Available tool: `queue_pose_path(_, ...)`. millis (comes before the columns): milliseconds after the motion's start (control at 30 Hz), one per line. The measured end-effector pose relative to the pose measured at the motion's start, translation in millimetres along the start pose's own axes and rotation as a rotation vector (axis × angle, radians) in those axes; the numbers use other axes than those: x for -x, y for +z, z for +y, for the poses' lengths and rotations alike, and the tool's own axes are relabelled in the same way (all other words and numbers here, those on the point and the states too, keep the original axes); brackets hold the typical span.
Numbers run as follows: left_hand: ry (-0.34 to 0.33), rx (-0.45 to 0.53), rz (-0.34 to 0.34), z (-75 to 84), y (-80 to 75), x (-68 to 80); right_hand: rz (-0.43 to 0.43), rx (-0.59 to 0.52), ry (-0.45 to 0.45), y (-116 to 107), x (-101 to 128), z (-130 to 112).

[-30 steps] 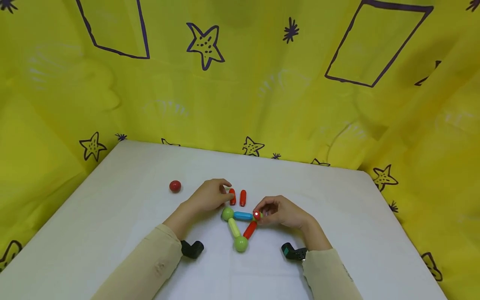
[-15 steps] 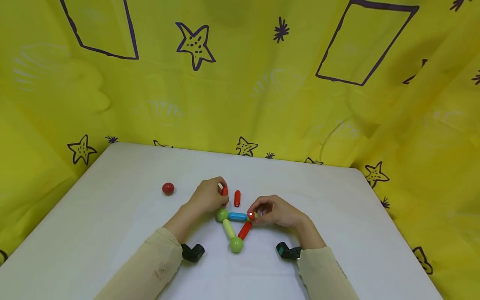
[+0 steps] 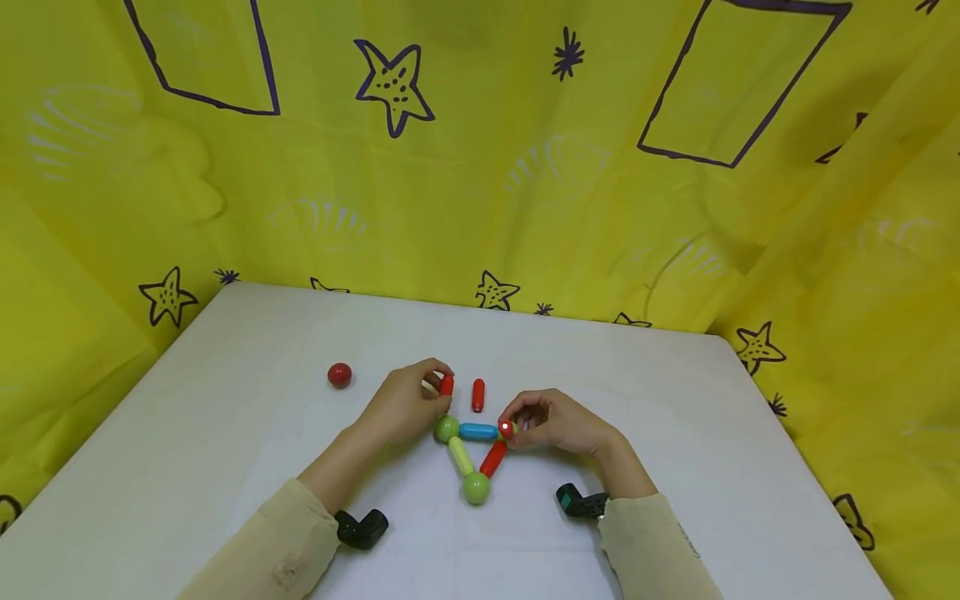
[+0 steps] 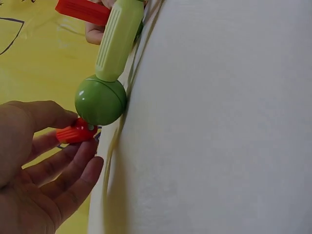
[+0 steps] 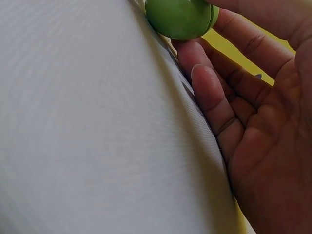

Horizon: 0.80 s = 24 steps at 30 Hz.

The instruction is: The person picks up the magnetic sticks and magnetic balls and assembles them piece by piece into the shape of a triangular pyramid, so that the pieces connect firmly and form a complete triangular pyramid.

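On the table, a triangle of magnetic building sticks has a blue stick [image 3: 478, 431], a pale green stick [image 3: 461, 457] and a red stick [image 3: 493, 459] between green balls. My left hand [image 3: 401, 404] pinches another red stick [image 4: 77, 132] between thumb and fingers, its end right at the left green ball [image 4: 100, 100]. The right hand [image 3: 564, 423] grips the right corner's green ball [image 5: 180, 18], largely hidden by fingers in the head view. From that corner a red upright stick [image 3: 506, 427] points toward the head camera. The front green ball [image 3: 476, 488] is untouched.
One loose red stick [image 3: 478, 395] lies behind the triangle, between the hands. A red ball [image 3: 340, 375] sits farther left. Yellow patterned cloth [image 3: 465, 183] hangs behind the white table [image 3: 247, 400]. Black wrist cameras [image 3: 362, 529] are worn near both sleeves.
The left hand has picked up one of the two loose red sticks and brought it to the left green ball. My right hand stays at the right corner. The head view has shifted slightly.
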<state>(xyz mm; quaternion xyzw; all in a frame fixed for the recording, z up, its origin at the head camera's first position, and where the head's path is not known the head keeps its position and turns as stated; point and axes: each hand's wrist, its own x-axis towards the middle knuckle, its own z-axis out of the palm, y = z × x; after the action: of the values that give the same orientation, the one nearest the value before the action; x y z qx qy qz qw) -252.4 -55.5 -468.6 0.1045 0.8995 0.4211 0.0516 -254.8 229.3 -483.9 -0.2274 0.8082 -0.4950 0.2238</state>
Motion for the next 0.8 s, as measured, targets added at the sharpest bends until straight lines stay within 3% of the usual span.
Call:
queue_pose_path(233, 0.054, 0.09, -0.006, -2.4, -1.2, 5.4, -0.011, 0.001, -0.01, -1, -1, 2)
queue_pose_path(433, 0.092, 0.157, -0.112, -4.9, -4.1, 7.2, -0.006, 0.008, -0.015, -2, -1, 1)
queue_pose_path(800, 0.23, 0.233, -0.258, -13.4, -9.0, 11.6, -0.002, 0.001, 0.0, -1, -1, 3)
